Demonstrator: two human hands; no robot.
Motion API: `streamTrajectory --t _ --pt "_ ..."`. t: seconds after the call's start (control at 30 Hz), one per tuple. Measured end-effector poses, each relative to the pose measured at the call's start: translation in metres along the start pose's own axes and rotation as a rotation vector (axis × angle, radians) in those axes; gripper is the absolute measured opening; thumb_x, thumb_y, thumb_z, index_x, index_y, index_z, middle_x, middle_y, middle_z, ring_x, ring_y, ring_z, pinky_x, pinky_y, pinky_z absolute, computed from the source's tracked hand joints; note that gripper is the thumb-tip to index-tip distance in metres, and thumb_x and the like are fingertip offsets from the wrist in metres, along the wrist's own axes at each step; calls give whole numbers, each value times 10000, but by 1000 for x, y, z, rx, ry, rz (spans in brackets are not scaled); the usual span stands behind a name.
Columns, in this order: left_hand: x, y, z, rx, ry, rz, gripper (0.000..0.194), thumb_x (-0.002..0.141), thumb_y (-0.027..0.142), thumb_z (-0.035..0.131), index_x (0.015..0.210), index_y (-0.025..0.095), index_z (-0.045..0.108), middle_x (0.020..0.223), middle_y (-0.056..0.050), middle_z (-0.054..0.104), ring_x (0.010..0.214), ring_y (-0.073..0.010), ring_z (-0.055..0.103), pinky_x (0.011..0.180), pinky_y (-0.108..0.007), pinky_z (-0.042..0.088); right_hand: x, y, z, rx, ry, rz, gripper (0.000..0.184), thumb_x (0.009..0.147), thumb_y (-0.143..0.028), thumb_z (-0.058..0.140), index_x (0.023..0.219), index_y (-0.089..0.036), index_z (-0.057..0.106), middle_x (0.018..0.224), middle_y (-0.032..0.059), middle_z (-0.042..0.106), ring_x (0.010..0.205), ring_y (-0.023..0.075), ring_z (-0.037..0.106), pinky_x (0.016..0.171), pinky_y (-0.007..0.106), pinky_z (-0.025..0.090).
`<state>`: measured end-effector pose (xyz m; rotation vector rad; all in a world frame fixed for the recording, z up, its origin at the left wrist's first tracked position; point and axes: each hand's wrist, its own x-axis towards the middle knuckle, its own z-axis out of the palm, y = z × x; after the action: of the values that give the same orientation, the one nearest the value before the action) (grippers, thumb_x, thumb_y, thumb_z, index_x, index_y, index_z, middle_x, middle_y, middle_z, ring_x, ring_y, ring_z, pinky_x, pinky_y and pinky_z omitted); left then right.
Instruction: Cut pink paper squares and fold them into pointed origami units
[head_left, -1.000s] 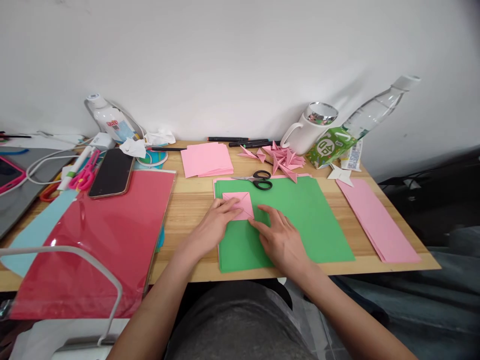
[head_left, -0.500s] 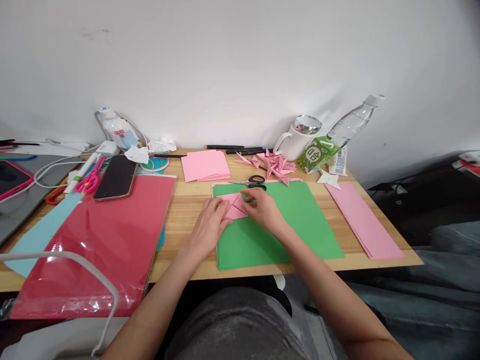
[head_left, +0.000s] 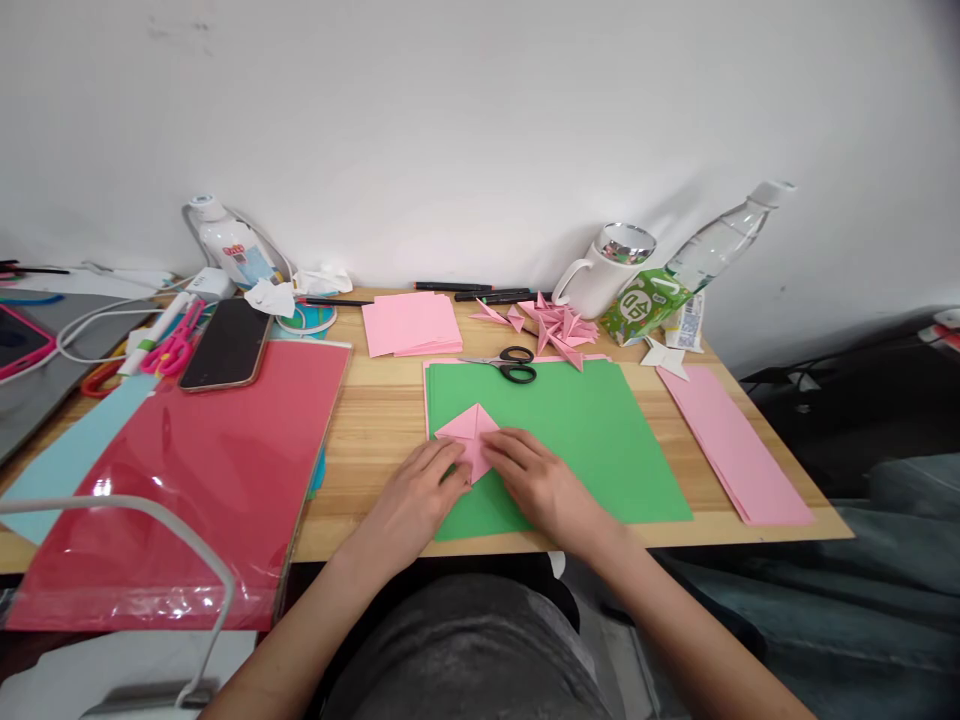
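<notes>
A small sheet of pink paper [head_left: 475, 420] with creases and folded flaps lies over the stack of green paper [head_left: 585, 450], one corner pointing away from me. My left hand [head_left: 421, 495] pinches its near left edge, thumb and fingers together. On the near right edge rest the bent fingers of my right hand [head_left: 541, 488]. The paper's lower sides are partly hidden by my fingers. Black-handled scissors [head_left: 517, 365] lie just beyond, at the far edge of the green stack.
Pink paper squares [head_left: 411, 325], folded pink pieces [head_left: 559, 328] and a white mug [head_left: 609, 268] stand along the back. Pink strips [head_left: 739, 450] lie at right, near a tilted clear bottle [head_left: 727, 238]. At left are a red sheet pack [head_left: 202, 480] and a phone [head_left: 227, 345].
The pink paper has been turned from lying lengthwise to a corner-up position and brought nearer me. Both hands have moved down with it, and the right hand has swung lower beside it.
</notes>
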<state>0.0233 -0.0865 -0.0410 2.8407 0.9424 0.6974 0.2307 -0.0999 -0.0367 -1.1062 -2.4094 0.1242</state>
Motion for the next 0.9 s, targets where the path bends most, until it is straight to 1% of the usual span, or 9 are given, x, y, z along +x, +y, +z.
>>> streamTrajectory --t 0.1,0.17,0.3,0.4,0.47,0.57,0.7,0.8,0.9 --pt "3 -1 -3 67 3 78 230 941 126 405 1059 80 598 1086 -151 631 1136 -263 555 961 -434 497 -5 -9 0 -92 -28 -28 346 899 -35 385 1187 -43 576 1232 223 587 1212 296 504 964 472 515" --pt "4 1 -6 105 11 117 283 945 102 352 1090 53 590 1058 -165 648 1113 -266 570 940 -429 507 -5 -12 -1 -90 -28 -36 336 892 -26 399 1177 -29 577 1230 237 582 1229 302 496 975 472 511" --pt "2 6 -10 137 21 162 337 948 87 297 1085 34 600 1004 -178 676 1052 -257 605 899 -412 528 -2 -12 -6 -23 -40 -27 236 905 -103 483 1104 -73 607 1166 203 618 1213 296 519 976 470 517" --pt "-1 4 -11 138 55 197 344 950 88 294 1033 21 621 974 -183 687 1013 -254 629 871 -384 548 0 -10 -12 34 -60 -30 232 891 -221 563 1086 -101 602 1151 192 622 1207 304 524 956 485 531" --pt "-3 1 -11 142 76 208 336 949 85 305 1050 12 616 990 -186 689 1022 -252 631 873 -375 551 0 -10 -14 63 -59 -36 259 878 -252 589 1099 -115 590 1157 188 619 1205 305 530 945 493 538" --pt "-4 -1 -13 167 80 209 314 942 81 335 1072 4 610 984 -181 694 1033 -248 633 890 -358 545 0 -10 -15 69 -59 -25 251 885 -237 577 1109 -124 578 1155 180 619 1213 301 525 956 499 528" --pt "-5 4 -16 238 81 220 308 926 48 340 1041 25 625 987 -178 699 1037 -242 634 879 -347 543 -1 -13 -12 34 -106 11 223 914 -201 521 1112 -126 589 1166 185 597 1237 298 498 977 486 513" --pt "-3 7 -17 289 71 238 289 918 45 357 983 37 638 934 -167 702 977 -243 650 862 -361 539 -2 -15 -10 25 -91 7 244 920 -178 503 1147 -139 586 1179 181 584 1247 294 489 972 483 516" --pt "2 6 -17 310 46 275 268 907 36 373 914 40 640 840 -145 693 879 -233 662 797 -348 550 -1 -16 -8 32 -76 11 214 908 -170 523 1105 -139 601 1165 180 585 1237 295 499 966 478 521"
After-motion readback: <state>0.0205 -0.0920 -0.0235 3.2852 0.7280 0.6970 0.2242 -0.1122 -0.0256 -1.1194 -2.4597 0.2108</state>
